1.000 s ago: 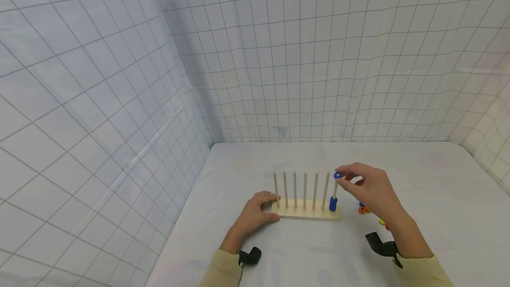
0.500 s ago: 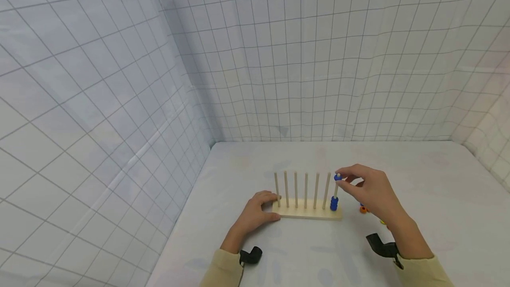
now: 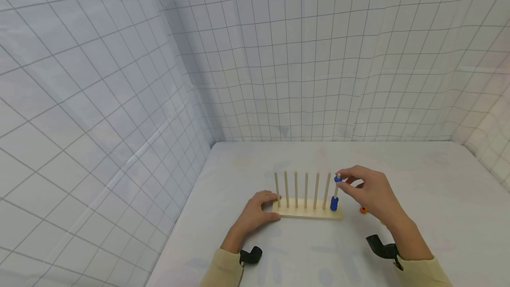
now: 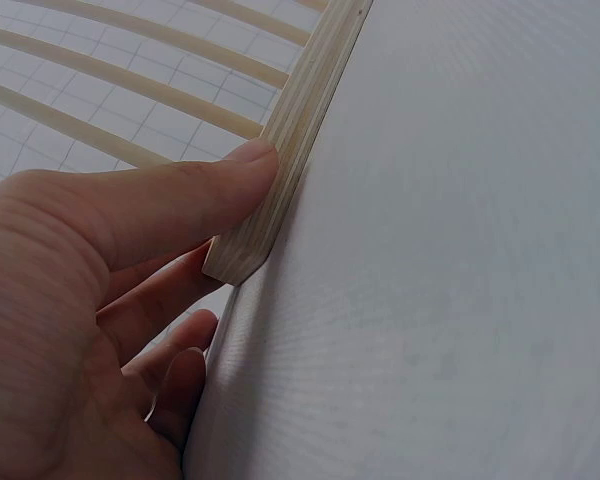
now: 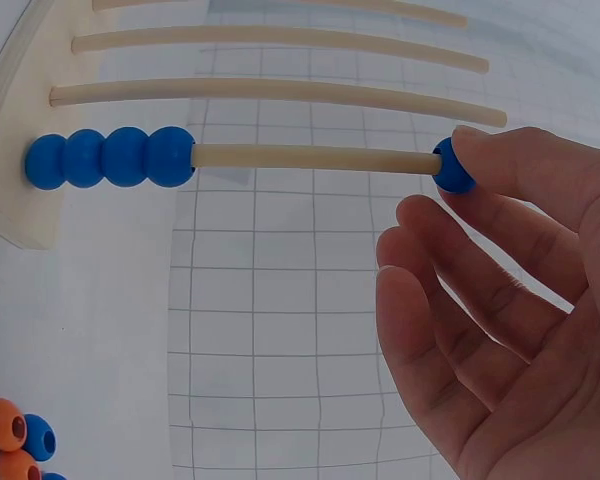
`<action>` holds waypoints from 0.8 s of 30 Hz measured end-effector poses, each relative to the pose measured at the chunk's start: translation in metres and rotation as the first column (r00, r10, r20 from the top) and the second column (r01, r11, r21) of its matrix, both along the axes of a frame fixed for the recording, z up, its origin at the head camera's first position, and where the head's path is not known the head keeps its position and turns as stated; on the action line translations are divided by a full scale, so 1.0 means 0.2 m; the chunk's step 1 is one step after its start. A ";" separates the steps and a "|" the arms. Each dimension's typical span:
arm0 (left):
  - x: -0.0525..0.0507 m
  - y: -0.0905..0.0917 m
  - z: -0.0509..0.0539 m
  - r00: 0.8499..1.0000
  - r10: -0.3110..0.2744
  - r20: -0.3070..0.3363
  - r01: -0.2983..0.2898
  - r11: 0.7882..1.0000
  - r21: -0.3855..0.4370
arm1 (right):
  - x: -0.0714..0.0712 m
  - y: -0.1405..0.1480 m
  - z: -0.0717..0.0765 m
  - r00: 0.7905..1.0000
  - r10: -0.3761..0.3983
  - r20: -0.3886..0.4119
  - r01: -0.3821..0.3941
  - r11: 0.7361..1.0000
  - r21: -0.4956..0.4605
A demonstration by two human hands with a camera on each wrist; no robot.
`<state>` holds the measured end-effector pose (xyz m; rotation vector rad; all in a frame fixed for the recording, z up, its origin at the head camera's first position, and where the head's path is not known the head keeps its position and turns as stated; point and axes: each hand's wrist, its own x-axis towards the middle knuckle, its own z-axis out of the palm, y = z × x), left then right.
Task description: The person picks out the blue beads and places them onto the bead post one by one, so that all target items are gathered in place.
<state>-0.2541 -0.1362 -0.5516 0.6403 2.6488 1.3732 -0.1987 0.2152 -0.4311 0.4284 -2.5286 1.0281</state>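
Table (image 3: pixel 303 251): rack (image 3: pixel 307 213) sits well in from the back edge, lots of it showing out front
Left hand (image 3: pixel 256 211): thumb and fingers gripping the rack's left end
Right hand (image 3: pixel 371 190): pinching a bead (image 5: pixel 452 170), other fingers half curled
Bead: blue, round the rightmost peg (image 5: pixel 315 157) just below its tip, well above four stacked beads (image 5: pixel 127 157)
Loose beads (image 5: pixel 2 424): right of the rack

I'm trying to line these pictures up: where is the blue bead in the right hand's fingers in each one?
Head: right of centre, lower half; the blue bead is pinched by the right hand near the top of the rightmost peg.
Left wrist: not in it.
Right wrist: right of centre, upper half, at the peg's far end.
Shared landmark: the pegs' wooden base, at top centre in left wrist and upper left in right wrist.
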 end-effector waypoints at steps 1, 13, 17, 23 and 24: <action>0.00 0.00 0.00 1.000 0.000 -0.001 0.000 1.000 -0.002 | 0.00 0.00 0.00 1.000 -0.001 0.004 0.001 1.000 0.001; 0.00 0.00 0.00 1.000 -0.004 -0.012 0.004 1.000 -0.006 | 0.00 0.00 -0.02 0.999 -0.016 0.029 0.015 1.000 0.007; 0.00 0.00 0.00 1.000 -0.003 -0.013 0.003 1.000 -0.004 | 0.00 0.00 -0.02 0.999 -0.015 0.030 0.015 1.000 0.012; 0.00 0.00 0.00 1.000 0.000 -0.010 -0.001 1.000 -0.005 | 0.00 0.00 -0.03 0.999 -0.012 0.033 0.012 1.000 0.011; 0.00 0.00 0.00 1.000 0.000 -0.012 0.000 1.000 -0.007 | 0.00 0.00 -0.03 0.999 -0.013 0.034 0.013 1.000 0.011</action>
